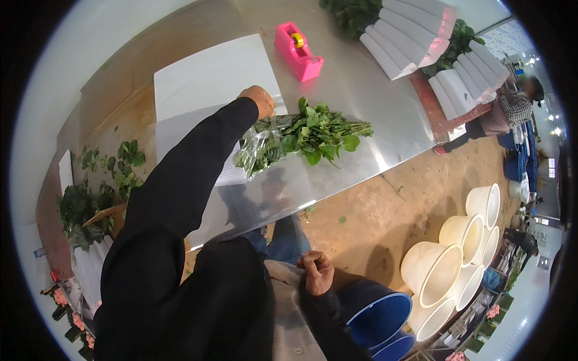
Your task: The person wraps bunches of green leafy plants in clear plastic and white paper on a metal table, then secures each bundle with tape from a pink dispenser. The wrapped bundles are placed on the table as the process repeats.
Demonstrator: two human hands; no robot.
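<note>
A leafy green bundle of stems (325,131) lies on the metal table (379,113), its left end wrapped in crinkled clear plastic (262,146). My left hand (259,101) is curled at the far edge of that wrapped end; whether it pinches anything is hidden. Beneath the bundle are a white paper sheet (212,72) and a clear film (289,185) that runs over the near table edge. In front of my body, my right hand (317,272) has thumb and fingertips pressed together on what appears to be the film's hanging corner.
A pink tape dispenser (298,52) stands beyond the bundle. Paper-wrapped bundles (406,36) are stacked at the far right. Loose leaves (128,162) lie to the left. Cream buckets (429,270) and blue buckets (375,311) occupy the floor at right. A person (510,108) stands farther off.
</note>
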